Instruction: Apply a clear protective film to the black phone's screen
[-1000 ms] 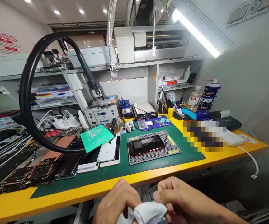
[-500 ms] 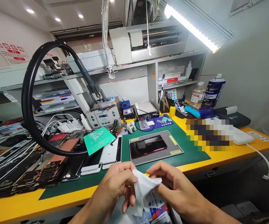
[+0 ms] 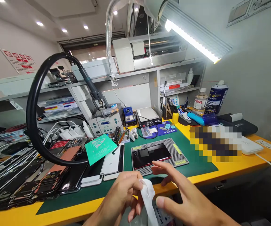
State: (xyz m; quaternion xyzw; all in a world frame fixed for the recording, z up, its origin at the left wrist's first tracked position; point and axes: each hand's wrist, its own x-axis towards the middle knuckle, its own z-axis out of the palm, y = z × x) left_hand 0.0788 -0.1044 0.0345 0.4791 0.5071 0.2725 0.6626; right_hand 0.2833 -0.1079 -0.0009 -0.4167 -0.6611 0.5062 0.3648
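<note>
- Head view, person at a repair bench; both bare hands sit low in frame, over the near bench edge.
- Left hand: fingers curled, thumb pressed against them, pinching the top of a white wipe.
- White wipe: thin, soft, creased fabric, folded into a narrow strip, hanging down from the left hand's pinch.
- Right hand: open, fingers spread and extended, just beside the wipe; no contact visible.
- Printed wipe packet: white, below and between the hands, lettered in dark capitals, partly cut off by the frame edge. Which hand, if any, holds it cannot be determined.
- Ahead of the right hand: grey perforated mat bearing a dark glossy phone with a red edge.
- Ahead of the left hand: white phone on a green bench mat, with a translucent green card touching its upper end.
- Further left of the left hand: stacked phone parts, beneath a black flexible hose curved in a loop.
</note>
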